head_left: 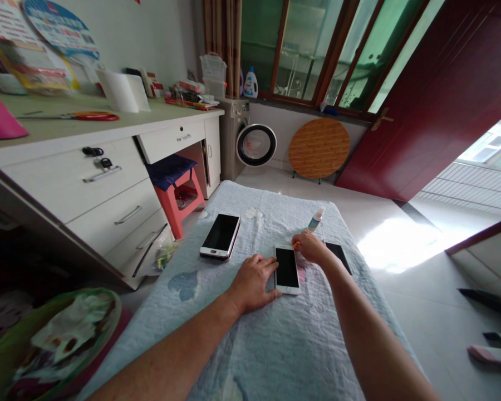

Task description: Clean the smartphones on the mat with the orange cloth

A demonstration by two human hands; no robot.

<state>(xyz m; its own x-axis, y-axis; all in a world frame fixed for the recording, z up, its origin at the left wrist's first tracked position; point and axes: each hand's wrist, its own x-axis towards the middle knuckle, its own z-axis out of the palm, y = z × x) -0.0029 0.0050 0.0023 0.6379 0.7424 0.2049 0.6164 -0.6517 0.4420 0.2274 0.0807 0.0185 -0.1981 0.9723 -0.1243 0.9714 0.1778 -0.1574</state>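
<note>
At lower centre, work looks unfinished: the unclenched left hand [254, 283] steadies a white phone [287, 268], the right hand [310, 247] pinching something orange [296, 245].

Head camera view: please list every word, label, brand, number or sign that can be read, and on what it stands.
None can be read with certainty.
Round blue panel: print too blurred.
Spray bottle: label too small.
White detergent bottle: label too small.
Middle smartphone: no readable text.
</note>
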